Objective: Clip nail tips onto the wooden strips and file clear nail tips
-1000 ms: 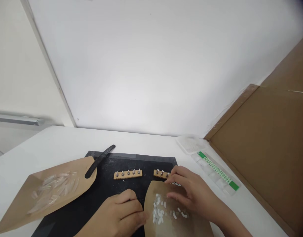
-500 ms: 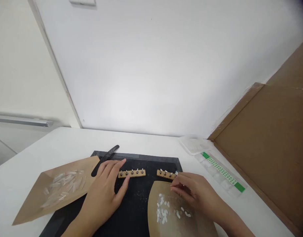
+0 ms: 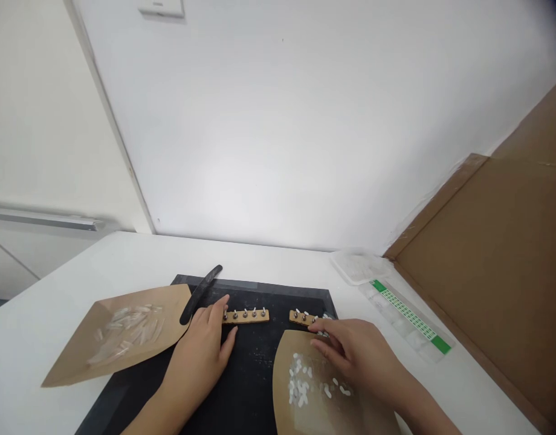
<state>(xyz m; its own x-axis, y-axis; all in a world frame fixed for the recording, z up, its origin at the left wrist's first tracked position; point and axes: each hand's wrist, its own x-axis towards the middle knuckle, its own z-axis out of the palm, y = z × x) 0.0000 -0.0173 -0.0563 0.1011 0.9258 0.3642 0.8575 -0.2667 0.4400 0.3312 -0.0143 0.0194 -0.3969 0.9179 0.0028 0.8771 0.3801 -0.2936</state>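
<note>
My left hand (image 3: pixel 200 344) is at the left end of a thin tan strip (image 3: pixel 253 316) with a row of small metal pegs, each topped by a small white piece. Its thumb is spread from the fingers, one on each side of the strip. My right hand (image 3: pixel 364 356) is at a second tan strip (image 3: pixel 298 316) of the same kind and covers its right part. The index fingertip lies by the strip's front edge, with a gap to the thumb. Below the right hand is a brown paper sheet (image 3: pixel 282 374) with several small white pieces (image 3: pixel 300 389).
Both strips lie on a black mat (image 3: pixel 246 368) on a white table (image 3: pixel 137 254). Clear slim pieces (image 3: pixel 133 329) lie on another brown sheet (image 3: pixel 74 347), beside a black curved nail file (image 3: pixel 200 294). Right: a clear plastic container (image 3: pixel 359 266), a green-and-white labelled bag (image 3: pixel 409 314), cardboard (image 3: pixel 486 241).
My right thumb and index finger have come apart, with the index finger now nearer the strip. My left hand has shifted slightly over its strip's left end. The view has moved a little.
</note>
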